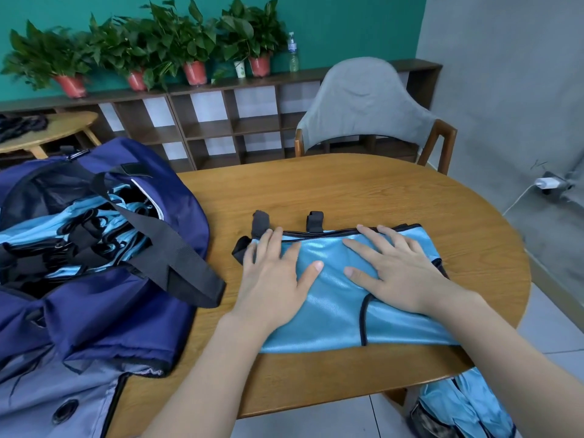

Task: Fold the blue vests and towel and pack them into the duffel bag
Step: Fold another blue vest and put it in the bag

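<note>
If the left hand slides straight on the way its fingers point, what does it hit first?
Probably the black strap tab just beyond the fingertips of the left hand, at the far left edge of the folded blue vest; past that, bare table.

No legible text, brand, number or sign was found on any surface in the head view. The water bottle (pixel 293 53) on the shelf unit (pixel 240 86) at the far wall carried a label, but it was too small and blurred to be read. The duffel bag (pixel 94 248) at the left edge of the table (pixel 347 191) and the blue vest (pixel 341 298) showed no readable marking.
</note>
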Demonstrator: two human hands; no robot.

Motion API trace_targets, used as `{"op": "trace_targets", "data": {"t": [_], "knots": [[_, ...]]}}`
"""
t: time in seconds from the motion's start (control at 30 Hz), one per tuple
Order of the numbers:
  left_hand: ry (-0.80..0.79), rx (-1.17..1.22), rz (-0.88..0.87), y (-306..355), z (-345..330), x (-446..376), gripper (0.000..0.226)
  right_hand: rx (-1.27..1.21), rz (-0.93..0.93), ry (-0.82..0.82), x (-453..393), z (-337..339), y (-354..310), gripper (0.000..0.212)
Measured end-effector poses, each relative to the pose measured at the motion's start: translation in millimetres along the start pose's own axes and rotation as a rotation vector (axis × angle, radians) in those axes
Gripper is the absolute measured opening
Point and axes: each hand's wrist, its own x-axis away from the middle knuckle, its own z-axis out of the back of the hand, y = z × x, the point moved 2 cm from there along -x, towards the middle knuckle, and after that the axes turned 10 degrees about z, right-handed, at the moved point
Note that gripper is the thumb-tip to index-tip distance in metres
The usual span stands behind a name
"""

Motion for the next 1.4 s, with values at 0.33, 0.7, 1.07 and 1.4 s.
{"op": "trace_targets", "data": {"t": [0.33,0.7,1.07,1.4], "knots": [[0.097,0.191,-0.057,55,-7,33,0.061,-0.09,-0.31,0.088,-9,-7,-3,0.076],[-0.042,-0.072,0.017,17,1,7,0.067,0.043,-0.294,0.235,18,22,35,0.061],[0.112,0.494,-0.193,-3,0,35,0.03,-0.152,0.037,0.457,71,3,24,0.052],[-0.035,0.322,-0.348,5,-4,112,0.085,-0.311,0.218,0.43,126,-21,1,0.078]]}}
